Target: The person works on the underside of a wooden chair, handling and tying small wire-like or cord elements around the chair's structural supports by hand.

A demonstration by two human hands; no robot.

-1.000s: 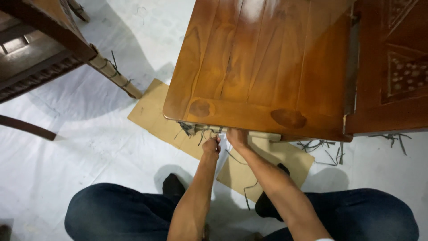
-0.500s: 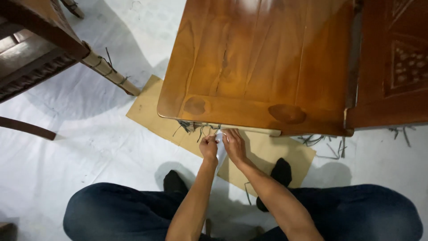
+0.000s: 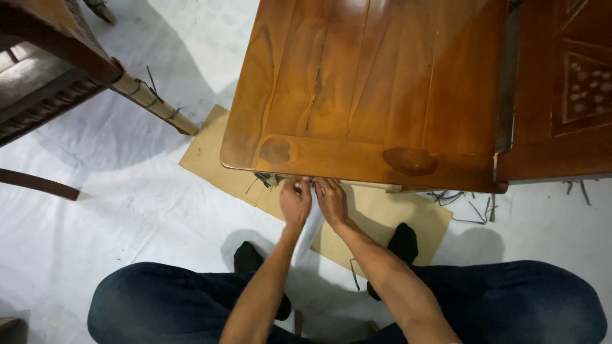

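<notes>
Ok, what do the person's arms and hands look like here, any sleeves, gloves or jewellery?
Both forearms are bare as far as the picture shows, with no sleeves in view. The left hand and right hand wear no gloves; no watch, bracelet or ring shows. Below them, dark blue trousers and black socks are worn.

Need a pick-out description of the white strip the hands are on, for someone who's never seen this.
Start at the glossy brown wooden tabletop and go to its near edge. There the left hand and right hand meet on a white strip that hangs down between the wrists. It is the only pale band there, over the tan cardboard, unlike the thin dark scraps nearby.
</notes>
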